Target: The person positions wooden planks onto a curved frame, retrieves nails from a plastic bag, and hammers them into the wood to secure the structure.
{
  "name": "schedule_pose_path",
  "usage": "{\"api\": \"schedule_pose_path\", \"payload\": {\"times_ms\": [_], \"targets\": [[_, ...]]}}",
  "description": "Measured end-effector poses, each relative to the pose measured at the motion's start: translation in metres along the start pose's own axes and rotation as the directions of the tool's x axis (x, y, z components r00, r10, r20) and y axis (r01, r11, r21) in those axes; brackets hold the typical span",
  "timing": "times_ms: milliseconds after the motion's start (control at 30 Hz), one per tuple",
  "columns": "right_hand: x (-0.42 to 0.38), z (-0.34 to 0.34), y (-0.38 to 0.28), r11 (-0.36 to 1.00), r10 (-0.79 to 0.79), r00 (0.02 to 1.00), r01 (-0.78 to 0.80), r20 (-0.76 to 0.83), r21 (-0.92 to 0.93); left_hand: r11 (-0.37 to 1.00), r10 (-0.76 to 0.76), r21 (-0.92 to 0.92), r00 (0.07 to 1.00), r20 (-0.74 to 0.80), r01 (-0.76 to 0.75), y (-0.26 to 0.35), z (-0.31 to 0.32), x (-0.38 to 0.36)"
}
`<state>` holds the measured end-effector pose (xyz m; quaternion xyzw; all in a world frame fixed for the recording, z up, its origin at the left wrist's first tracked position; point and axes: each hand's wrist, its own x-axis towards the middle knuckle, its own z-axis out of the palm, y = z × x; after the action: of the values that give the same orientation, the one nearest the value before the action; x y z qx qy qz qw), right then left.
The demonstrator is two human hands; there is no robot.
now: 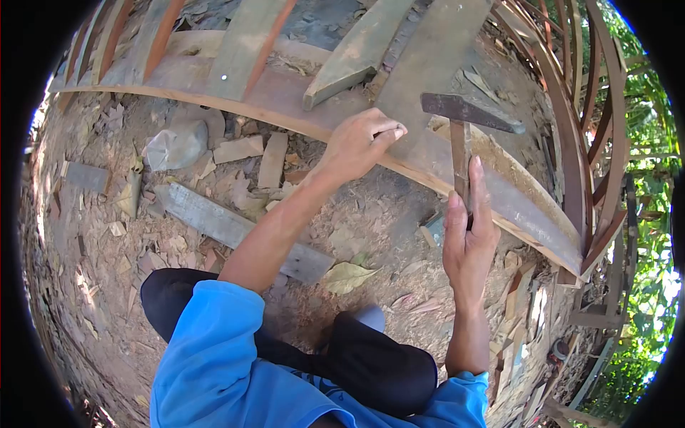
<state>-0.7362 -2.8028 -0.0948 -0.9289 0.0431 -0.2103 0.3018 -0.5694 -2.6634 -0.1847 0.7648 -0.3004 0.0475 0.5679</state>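
Observation:
My right hand (471, 232) holds a hammer (460, 146) by its wooden handle, with the index finger stretched along it. The dark metal head lies sideways above the hand, over the wooden planks. My left hand (364, 143) is closed in a pinch over the edge of a long curved board (285, 110); whatever its fingertips hold is too small to make out. A wide flat plank (435, 57) crosses the curved board between the two hands. Left of it, a shorter plank with an angled end (349, 60) rests near my left hand.
Several slats (246, 50) cross the curved board at the upper left. Curved wooden ribs (571, 143) stand at the right. On the ground lie a loose grey board (228, 228), a plastic bag (178, 146), wood scraps (272, 160) and a dry leaf (347, 277).

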Motion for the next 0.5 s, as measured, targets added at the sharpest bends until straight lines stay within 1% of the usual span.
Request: {"api": "schedule_pose_path", "payload": {"times_ms": [33, 100, 133, 200, 267, 300, 333, 400, 433, 500], "targets": [[-0.001, 0.003, 0.003, 1.0, -0.011, 1.0, 0.011, 0.011, -0.012, 0.999, -0.02, 0.028, 1.0, 0.007, 0.02, -0.002, 0.0, -0.001], [0.006, 0.001, 0.009, 0.994, 0.017, 0.981, 0.005, 0.193, -0.113, 0.996, -0.039, 0.076, 0.999, 0.021, 0.038, -0.003, 0.001, 0.0], [0.007, -0.004, 0.003, 0.991, 0.088, 0.976, -0.065, 0.199, -0.117, 0.997, -0.035, 0.063, 0.999, 0.032, 0.033, -0.001, 0.003, 0.0], [-0.001, 0.005, 0.011, 0.998, -0.018, 0.999, 0.02, 0.041, -0.059, 0.999, -0.029, 0.046, 0.999, 0.018, 0.028, -0.003, 0.001, 0.002], [-0.01, 0.009, 0.016, 0.999, 0.027, 0.999, -0.025, 0.037, -0.047, 0.998, -0.023, 0.055, 1.0, 0.017, 0.022, 0.0, -0.002, 0.002], [-0.014, 0.009, 0.015, 0.991, 0.123, 0.988, -0.118, 0.087, -0.069, 0.998, -0.016, 0.062, 0.999, 0.028, 0.014, 0.001, -0.003, 0.002], [-0.018, 0.008, 0.015, 0.974, 0.218, 0.967, -0.206, 0.135, -0.098, 0.999, -0.034, 0.007, 0.999, 0.038, 0.034, 0.0, -0.004, 0.001], [-0.022, 0.014, 0.025, 0.982, 0.134, 0.985, -0.116, 0.113, -0.151, 0.993, -0.063, -0.1, 0.997, 0.052, 0.068, -0.003, -0.008, 0.003], [-0.024, 0.016, 0.028, 0.981, 0.095, 0.99, -0.075, 0.107, -0.176, 0.977, -0.143, -0.157, 0.99, 0.02, 0.144, -0.003, -0.009, 0.006], [-0.023, 0.014, 0.028, 0.979, 0.115, 0.985, -0.091, 0.129, -0.18, 0.915, -0.31, -0.278, 0.951, -0.024, 0.291, -0.004, -0.013, 0.017]]}}
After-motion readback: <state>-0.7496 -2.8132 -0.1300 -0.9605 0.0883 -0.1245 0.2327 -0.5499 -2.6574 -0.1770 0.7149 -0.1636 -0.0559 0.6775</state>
